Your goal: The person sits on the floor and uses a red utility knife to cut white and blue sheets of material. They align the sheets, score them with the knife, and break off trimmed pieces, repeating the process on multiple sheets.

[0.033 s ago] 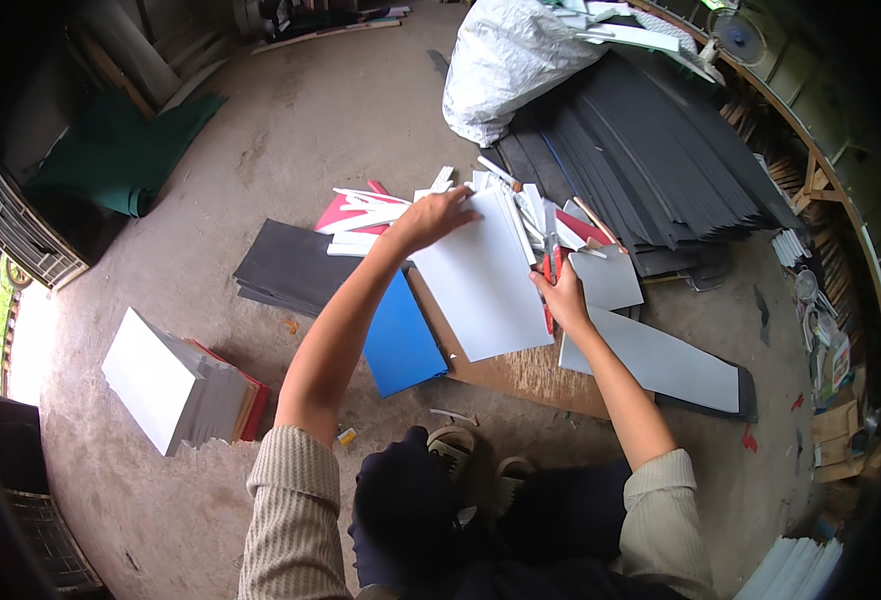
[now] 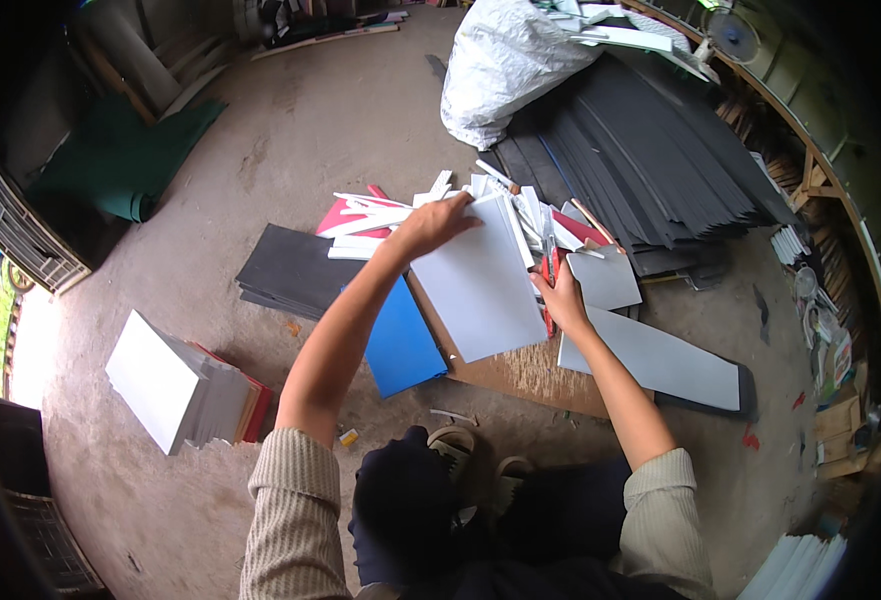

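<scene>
My left hand (image 2: 435, 225) presses on the far edge of a large pale grey sheet (image 2: 480, 295). The sheet lies on a brown board (image 2: 525, 378) on the concrete floor. My right hand (image 2: 562, 292) is at the sheet's right edge, shut on a red-handled cutting tool (image 2: 550, 265). A blue sheet (image 2: 400, 348) lies partly under the grey one on its left. Beyond my hands is a heap of white and red offcut strips (image 2: 370, 215).
Black sheets (image 2: 285, 270) lie to the left, grey sheets (image 2: 660, 358) to the right. A long pile of dark sheets (image 2: 650, 150) and a white sack (image 2: 505, 65) fill the far right. A stack of white and grey boards (image 2: 180, 385) stands near left. My shoes (image 2: 450, 445) are below.
</scene>
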The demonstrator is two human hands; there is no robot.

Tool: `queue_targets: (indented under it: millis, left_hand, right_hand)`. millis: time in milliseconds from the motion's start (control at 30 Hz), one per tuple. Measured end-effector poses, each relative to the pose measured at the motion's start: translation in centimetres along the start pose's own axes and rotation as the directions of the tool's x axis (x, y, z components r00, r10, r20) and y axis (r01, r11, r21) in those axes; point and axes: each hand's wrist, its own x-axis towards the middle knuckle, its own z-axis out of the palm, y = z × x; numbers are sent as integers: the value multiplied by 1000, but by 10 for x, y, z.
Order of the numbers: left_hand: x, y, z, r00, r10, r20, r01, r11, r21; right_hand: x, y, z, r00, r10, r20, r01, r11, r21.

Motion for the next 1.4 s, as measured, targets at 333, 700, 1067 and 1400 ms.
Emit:
queue_targets:
  millis: [333, 700, 1067, 1400]
  left_hand:
    - [-31, 55, 80, 994, 111, 15, -110, 931, 349]
    - [4, 80, 118, 993, 62, 103, -96, 927, 363]
    - [6, 69, 110, 987, 118, 112, -137, 974, 180]
    - [6, 69, 114, 985, 81, 155, -110, 976, 190]
  right_hand:
    - [-46, -41, -40, 977, 175, 118, -114, 908, -403]
    - [-56, -37, -44, 983, 150, 106, -84, 878, -471]
    - [-56, -54, -41, 981, 147, 130, -77, 899, -432]
    - [-59, -51, -34, 984, 145, 101, -84, 887, -454]
